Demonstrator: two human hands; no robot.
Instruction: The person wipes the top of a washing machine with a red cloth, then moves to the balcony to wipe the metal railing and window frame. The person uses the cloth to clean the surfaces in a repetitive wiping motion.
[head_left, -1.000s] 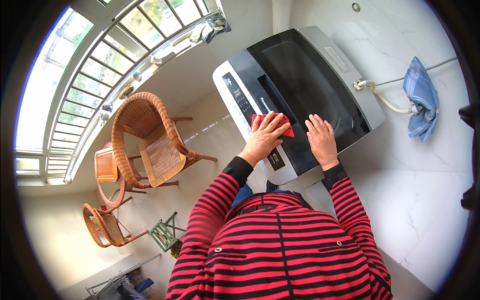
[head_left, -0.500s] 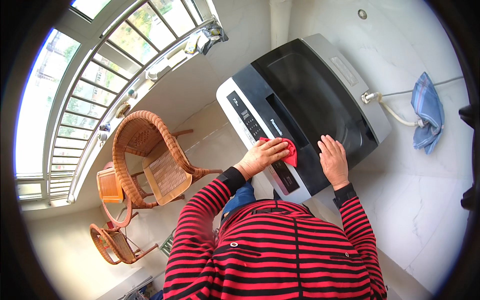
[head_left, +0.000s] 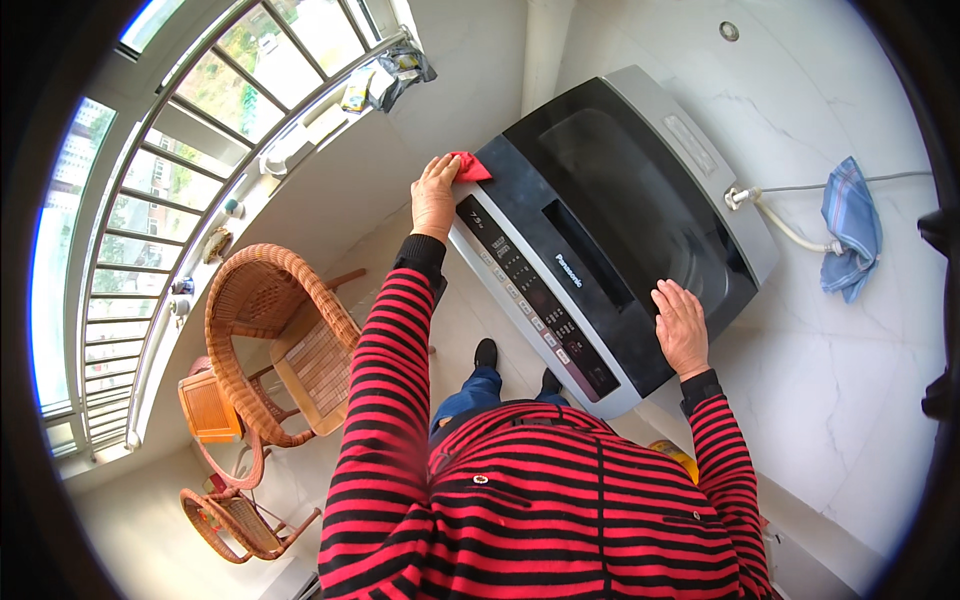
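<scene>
A top-loading washing machine (head_left: 525,210) with a dark glass lid (head_left: 610,170) stands in front of me. My left hand (head_left: 434,200) is closed over a red cloth (head_left: 473,168) at the machine's far left corner, beyond the end of the button panel (head_left: 535,295). Part of the cloth sticks out past the fingers onto the dark top. My right hand (head_left: 682,330) rests flat on the near right part of the lid, fingers stretched out, holding nothing.
Wicker chairs (head_left: 270,270) stand to the left, below a barred window (head_left: 150,220) whose sill holds small items. A blue cloth (head_left: 852,230) hangs by the hose (head_left: 790,225) at the right wall. Something yellow (head_left: 675,458) shows beside my right side.
My left hand has slid the red cloth from the middle of the button panel to the far left corner. My right hand has shifted slightly right and nearer.
</scene>
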